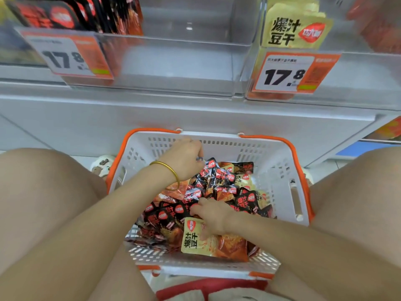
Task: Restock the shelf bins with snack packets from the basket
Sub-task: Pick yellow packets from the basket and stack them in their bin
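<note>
A white basket with orange handles (280,170) sits on the floor between my knees, holding several black snack packets (225,187) and yellow ones (195,240). My left hand (184,158), a gold bangle on its wrist, reaches to the far side of the basket, and its curled fingers grip black packets at the top of the pile. My right hand (211,215) rests on the middle of the pile. Its fingers touch black packets and its thumb lies on a yellow one. Above, a clear middle shelf bin (188,61) holds nothing.
The left bin holds black packets (76,14) and the right bin yellow packets (297,29). Each carries an orange 17.8 price tag (290,72). A white shelf ledge (195,114) juts out above the basket. My bare knees flank the basket.
</note>
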A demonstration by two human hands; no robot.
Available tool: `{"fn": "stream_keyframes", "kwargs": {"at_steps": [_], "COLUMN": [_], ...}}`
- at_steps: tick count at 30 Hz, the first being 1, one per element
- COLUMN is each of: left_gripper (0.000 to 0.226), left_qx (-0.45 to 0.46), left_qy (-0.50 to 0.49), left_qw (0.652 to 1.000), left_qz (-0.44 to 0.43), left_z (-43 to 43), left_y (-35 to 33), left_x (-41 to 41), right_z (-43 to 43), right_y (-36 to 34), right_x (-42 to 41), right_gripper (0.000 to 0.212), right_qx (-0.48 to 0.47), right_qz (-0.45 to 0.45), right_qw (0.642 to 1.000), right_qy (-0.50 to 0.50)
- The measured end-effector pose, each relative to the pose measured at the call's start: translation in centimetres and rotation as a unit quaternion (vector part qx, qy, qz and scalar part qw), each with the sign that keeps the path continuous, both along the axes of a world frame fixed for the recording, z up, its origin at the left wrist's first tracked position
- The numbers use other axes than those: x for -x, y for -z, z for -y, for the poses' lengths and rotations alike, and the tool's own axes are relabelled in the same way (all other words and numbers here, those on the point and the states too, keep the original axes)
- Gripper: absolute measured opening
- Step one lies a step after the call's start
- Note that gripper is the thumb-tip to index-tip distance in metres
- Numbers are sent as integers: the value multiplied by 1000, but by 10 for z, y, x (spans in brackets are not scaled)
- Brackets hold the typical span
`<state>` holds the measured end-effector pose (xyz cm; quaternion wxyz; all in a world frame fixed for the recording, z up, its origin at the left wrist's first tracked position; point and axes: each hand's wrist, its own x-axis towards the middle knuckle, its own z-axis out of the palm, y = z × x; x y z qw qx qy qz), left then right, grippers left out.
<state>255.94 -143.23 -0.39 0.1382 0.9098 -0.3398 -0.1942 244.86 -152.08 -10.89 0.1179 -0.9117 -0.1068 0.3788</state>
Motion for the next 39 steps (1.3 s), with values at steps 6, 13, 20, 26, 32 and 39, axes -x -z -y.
{"fn": "stream_keyframes", "kwargs": {"at_steps": [6, 13, 20, 26, 32, 39], "left_gripper": [21, 22, 23, 8, 26, 30], "left_qx": [-7, -6, -24, 217, 479, 387], "left_qy": [7, -1, 12, -20, -34, -38], "left_qw": [1000, 999, 991, 972, 877, 902], "left_qz": [-16, -39, -133, -85, 5, 187], "left_z": [2, -1, -5, 25, 78, 98], "left_y": [2, -1, -17, -89, -162, -163], "left_x": [4, 2, -2, -6, -7, -12], "right_z": [-4, 23, 62, 99, 151, 177], "right_y": [10, -15, -94, -195, -280, -299], "right_x": [6, -17, -37, -33, -28, -40], "right_gripper": [58, 40, 32, 33, 37, 36], "right_qx": [-49, -201, -327, -399, -472, -370], "right_qz": [18, -34, -1, 153, 428, 600], "right_qw": [997, 950, 865, 810, 637, 598], "right_qy": [49, 236, 380, 400, 434, 382]}}
